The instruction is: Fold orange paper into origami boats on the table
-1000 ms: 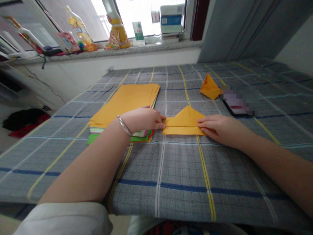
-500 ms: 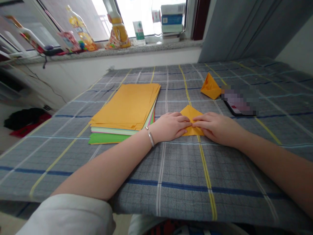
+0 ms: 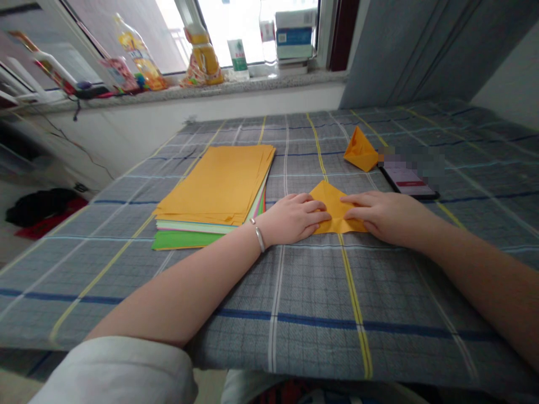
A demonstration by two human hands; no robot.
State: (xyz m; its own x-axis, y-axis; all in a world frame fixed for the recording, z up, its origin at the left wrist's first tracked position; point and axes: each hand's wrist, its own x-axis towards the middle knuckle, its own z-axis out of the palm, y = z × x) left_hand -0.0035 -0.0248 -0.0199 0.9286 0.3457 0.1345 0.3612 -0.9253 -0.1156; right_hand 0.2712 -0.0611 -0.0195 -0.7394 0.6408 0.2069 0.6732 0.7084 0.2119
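Observation:
A partly folded sheet of orange paper lies on the checked cloth, its peak pointing away from me. My left hand rests over its left side, fingers stretched out flat and pressing the paper down. Across from it, my right hand lies on the right side with fingers extended, the thumb and lower fingers partly hidden. Fold lines run through the middle of the paper between the hands. Farther back stands a finished-looking folded orange paper shape with a pointed top.
A stack of coloured paper, orange on top, lies left of my hands. A phone lies beyond my right hand. The checked cloth covers the surface. Bottles and boxes stand on the windowsill.
My right hand has slid to the right across the paper, away from the left hand, uncovering more of the middle. My left hand has stayed nearly still.

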